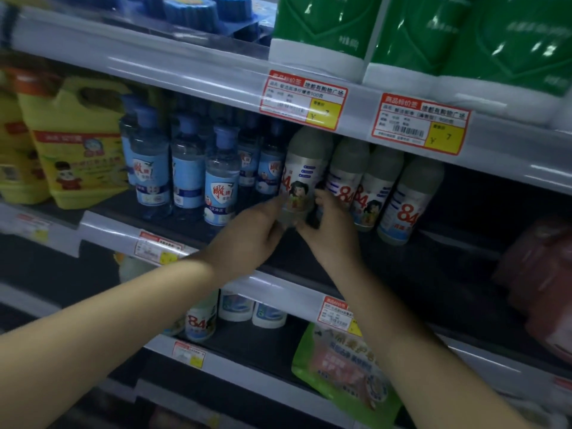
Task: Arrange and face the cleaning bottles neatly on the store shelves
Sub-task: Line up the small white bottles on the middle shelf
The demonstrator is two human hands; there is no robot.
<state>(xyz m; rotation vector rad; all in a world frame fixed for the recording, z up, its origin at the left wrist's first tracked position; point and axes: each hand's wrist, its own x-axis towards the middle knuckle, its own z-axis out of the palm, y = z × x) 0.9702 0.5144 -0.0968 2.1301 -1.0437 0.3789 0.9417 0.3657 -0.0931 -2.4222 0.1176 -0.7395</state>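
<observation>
A white "84" disinfectant bottle (301, 171) with a grey cap stands on the middle shelf (173, 226). My left hand (252, 230) grips its base from the left and my right hand (329, 226) grips it from the right. Three more white "84" bottles (376, 184) stand in a row to its right, the rightmost one (408, 199) nearest the shelf front. Left of it stand several clear bottles with blue caps and blue labels (221, 178).
Yellow jugs (72, 140) fill the shelf's left end. Green and white packs (433, 41) sit on the shelf above, over two price tags (303, 99). Below are small white bottles (236, 305), a green pouch (343, 366) and a reddish pack (544, 274) at the right.
</observation>
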